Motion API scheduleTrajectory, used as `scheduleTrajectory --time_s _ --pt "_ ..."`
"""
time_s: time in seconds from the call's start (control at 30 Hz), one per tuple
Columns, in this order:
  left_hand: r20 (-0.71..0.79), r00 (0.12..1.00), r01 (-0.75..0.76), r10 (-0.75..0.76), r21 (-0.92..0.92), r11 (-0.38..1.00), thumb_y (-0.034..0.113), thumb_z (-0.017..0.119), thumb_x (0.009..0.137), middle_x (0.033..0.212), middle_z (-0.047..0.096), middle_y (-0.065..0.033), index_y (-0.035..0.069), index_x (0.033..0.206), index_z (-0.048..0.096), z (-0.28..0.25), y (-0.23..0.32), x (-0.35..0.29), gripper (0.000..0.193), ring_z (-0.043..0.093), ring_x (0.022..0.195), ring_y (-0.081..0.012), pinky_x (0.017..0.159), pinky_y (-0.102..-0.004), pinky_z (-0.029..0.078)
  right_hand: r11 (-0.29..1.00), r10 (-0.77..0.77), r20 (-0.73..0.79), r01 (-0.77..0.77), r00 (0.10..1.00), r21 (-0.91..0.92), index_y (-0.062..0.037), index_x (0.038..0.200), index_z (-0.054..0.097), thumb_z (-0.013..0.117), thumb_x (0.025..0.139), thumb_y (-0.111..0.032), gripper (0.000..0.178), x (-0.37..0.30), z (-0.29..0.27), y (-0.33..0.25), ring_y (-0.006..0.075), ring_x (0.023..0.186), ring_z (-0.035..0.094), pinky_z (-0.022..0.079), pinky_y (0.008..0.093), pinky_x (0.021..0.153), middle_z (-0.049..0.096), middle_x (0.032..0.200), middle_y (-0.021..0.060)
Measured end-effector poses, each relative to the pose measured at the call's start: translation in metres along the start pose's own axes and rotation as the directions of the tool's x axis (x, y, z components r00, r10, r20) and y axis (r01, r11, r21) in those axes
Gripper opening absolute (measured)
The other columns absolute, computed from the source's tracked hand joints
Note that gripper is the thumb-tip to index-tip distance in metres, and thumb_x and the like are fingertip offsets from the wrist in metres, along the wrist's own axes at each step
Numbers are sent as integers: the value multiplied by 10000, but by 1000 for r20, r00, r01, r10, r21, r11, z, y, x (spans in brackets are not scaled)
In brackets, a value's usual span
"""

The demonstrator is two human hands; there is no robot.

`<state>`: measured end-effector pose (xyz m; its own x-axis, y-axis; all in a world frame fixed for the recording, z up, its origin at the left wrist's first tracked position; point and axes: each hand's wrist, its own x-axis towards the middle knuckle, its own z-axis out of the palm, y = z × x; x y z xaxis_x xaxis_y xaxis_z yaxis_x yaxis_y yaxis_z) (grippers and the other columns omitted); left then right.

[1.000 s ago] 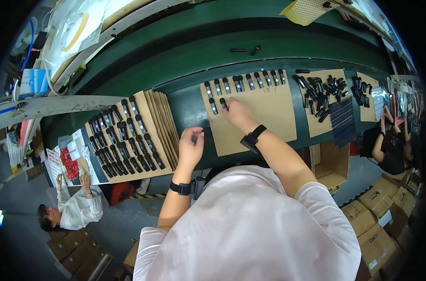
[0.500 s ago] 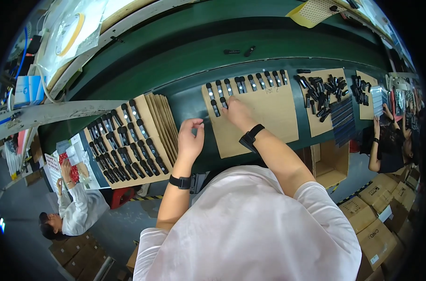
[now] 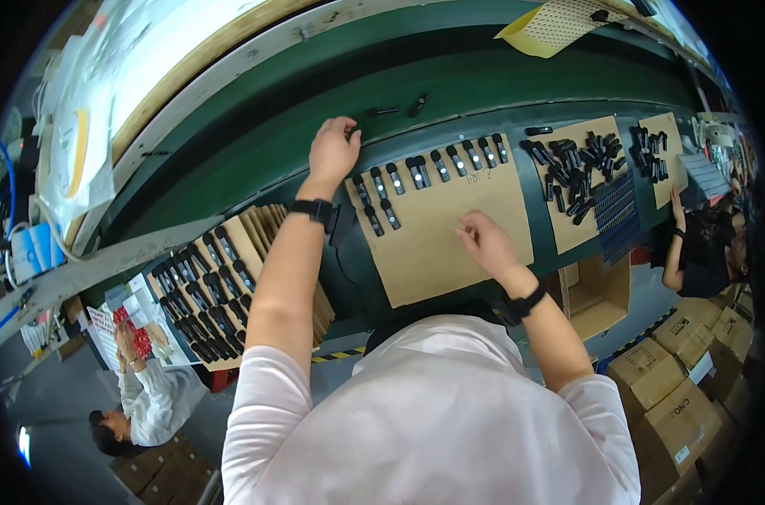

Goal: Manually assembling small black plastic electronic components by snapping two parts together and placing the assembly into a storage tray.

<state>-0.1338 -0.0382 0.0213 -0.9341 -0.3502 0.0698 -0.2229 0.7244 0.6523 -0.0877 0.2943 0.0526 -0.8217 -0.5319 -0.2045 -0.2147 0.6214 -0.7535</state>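
Note:
My left hand [image 3: 333, 153] is stretched out over the far side of the bench, beyond the upper left corner of a cardboard sheet [image 3: 441, 261]. Its fingers curl round a dark spot that I cannot make out. My right hand [image 3: 489, 242] hovers above the sheet's right half, thumb and fingers slightly apart, with nothing visible in it. Small black microphones with rounded heads [image 3: 395, 178] form a row along the sheet's far edge. Two more microphones [image 3: 390, 214] lie below that row at the left. On the green belt beyond lie two dark pieces [image 3: 418, 104], right of my left hand.
At left, a cardboard sheet of microphones [image 3: 199, 290] lies beside stacked cardboard [image 3: 269, 231]. To the right, another sheet holds heaped black pieces [image 3: 576, 168]. A metal bar [image 3: 138, 252] crosses at left. One person [image 3: 151, 404] works at left, another [image 3: 702, 252] at right.
My left hand has moved up and away to the belt's near edge. My right hand has let go of a second-row microphone and drawn back to the right.

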Motion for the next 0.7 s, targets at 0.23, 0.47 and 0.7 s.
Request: scheduleTrajectory --time_s 0.23,0.47,0.7 --pt "114 993 -65 36 269 961 158 647 819 1080 610 -135 76 1060 630 40 -17 50 255 577 1061 -316 876 -423 489 983 173 -67 -169 983 68 -23 1045 593 641 877 -84 185 -53 -50 22 158 622 557 454 266 578 591 759 68" --pt "115 991 38 -68 251 967 140 642 821 1013 639 -138 61 1084 624 34 -27 45 275 615 978 -310 839 -411 505 987 121 -83 -111 989 119 -5 1032 600 625 885 -56 158 -47 -60 9 139 623 536 445 251 574 582 769 66" --pt "41 999 44 -31 -350 936 35 650 861 876 638 -36 -15 1057 607 -26 61 -41 207 596 809 -95 739 -243 490 972 -72 -40 79 997 222 -11 1065 597 639 855 -26 215 -11 -76 -48 148 704 553 456 247 641 593 848 74"
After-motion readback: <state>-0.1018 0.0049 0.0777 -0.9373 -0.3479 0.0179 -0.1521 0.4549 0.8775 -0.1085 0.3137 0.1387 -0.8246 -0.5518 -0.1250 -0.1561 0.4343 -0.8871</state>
